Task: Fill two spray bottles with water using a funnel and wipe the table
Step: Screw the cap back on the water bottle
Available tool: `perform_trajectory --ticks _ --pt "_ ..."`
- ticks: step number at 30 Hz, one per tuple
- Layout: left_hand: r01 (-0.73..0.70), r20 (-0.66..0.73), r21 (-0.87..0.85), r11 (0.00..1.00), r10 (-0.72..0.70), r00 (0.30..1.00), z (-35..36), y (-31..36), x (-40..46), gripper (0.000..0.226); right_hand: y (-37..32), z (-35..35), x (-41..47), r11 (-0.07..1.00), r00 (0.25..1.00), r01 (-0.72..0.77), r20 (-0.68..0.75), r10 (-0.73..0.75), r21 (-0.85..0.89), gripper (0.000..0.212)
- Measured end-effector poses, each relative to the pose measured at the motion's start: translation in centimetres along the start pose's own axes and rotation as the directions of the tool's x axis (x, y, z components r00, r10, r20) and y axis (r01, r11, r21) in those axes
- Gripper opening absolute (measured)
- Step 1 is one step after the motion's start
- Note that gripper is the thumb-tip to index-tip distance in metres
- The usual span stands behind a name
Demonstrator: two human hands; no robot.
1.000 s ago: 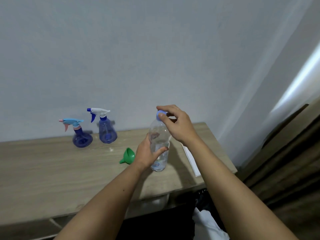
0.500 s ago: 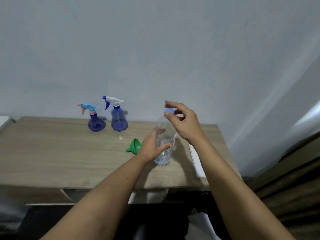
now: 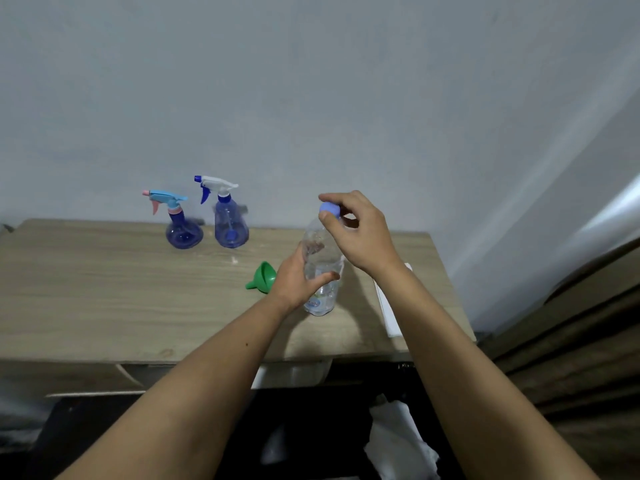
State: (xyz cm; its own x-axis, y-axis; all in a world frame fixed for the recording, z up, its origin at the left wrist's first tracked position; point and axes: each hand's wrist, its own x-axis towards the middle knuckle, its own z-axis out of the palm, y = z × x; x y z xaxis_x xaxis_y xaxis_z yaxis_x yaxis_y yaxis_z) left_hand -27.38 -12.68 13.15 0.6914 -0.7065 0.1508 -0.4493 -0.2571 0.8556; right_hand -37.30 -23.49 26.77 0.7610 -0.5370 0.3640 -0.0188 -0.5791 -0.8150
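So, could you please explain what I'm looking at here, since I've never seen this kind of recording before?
There is no machine: a camera worn on a person's head looks down at their bare arms. On the wooden table stand two blue spray bottles, one with a light blue trigger and one with a white trigger; a green funnel lies on its side nearby. The left hand grips a clear water bottle around its body, while the right hand pinches its blue cap. A flat white item lies by the table's right edge.
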Motion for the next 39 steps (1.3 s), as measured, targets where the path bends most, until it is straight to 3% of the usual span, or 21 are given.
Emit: perform_trajectory --ticks 4,25,28,32,39 --pt "-0.012 0.03 0.007 1.0 0.011 0.999 0.1 -0.3 0.0 0.073 0.0 -0.1 -0.1 0.999 0.999 -0.041 -0.033 0.041 -0.016 0.018" --pt "-0.039 0.085 -0.064 0.997 0.045 0.995 -0.4 -0.2 -0.3 0.089 0.0 1.3 -1.9 0.999 0.99 -0.037 -0.134 0.036 -0.002 0.028" --pt "-0.082 0.131 -0.045 0.996 0.088 0.987 -1.1 -0.3 -0.1 0.098 0.5 1.0 -1.6 0.999 0.99 -0.025 -0.137 0.02 -0.033 0.041" --pt "-0.112 0.127 0.021 0.993 0.109 0.986 -3.2 -2.6 -0.3 0.121 1.6 1.6 -2.4 0.998 0.978 -0.059 -0.201 0.058 0.001 0.073" --pt "0.018 0.01 0.154 0.988 -0.02 1.0 -8.2 -11.3 -3.0 0.117 6.5 6.2 -8.1 0.964 0.944 -0.258 -0.198 0.265 0.061 0.113"
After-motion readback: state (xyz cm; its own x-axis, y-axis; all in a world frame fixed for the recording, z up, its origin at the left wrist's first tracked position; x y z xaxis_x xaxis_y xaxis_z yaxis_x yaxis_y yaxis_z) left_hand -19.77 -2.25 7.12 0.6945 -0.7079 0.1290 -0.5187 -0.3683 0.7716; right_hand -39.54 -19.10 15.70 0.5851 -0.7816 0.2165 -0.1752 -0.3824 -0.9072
